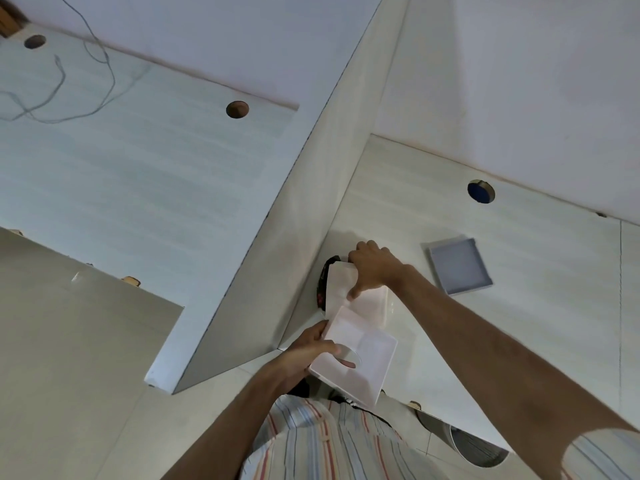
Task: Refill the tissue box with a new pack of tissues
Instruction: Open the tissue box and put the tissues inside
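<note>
The left hand (304, 355) is gripping a white tissue box (353, 362) by its near-left edge, fingers closed on it, with the thumb lying across the face that carries the oval opening. The box is tilting, its opening face turned up toward the camera, and it is being held just above the front edge of the pale desk (519, 271), close to the person's striped shirt (329, 441). The right hand (372, 268) is reaching farther out over the desk and is clamping a white pack of tissues (341, 282) between thumb and fingers; the pack is standing on edge beside the angled divider panel (294, 258). Something dark with a printed pattern (323, 282) is showing behind the pack, too hidden to identify. A flat white piece (372, 306) is lying between the pack and the box, partly covered by both; whether it belongs to the box cannot be told. The two hands are working near each other but apart, each on its own thing. Well to the right, a shallow grey square tray (459, 266) is resting open side up on the desk, near a round cable hole (480, 191).
</note>
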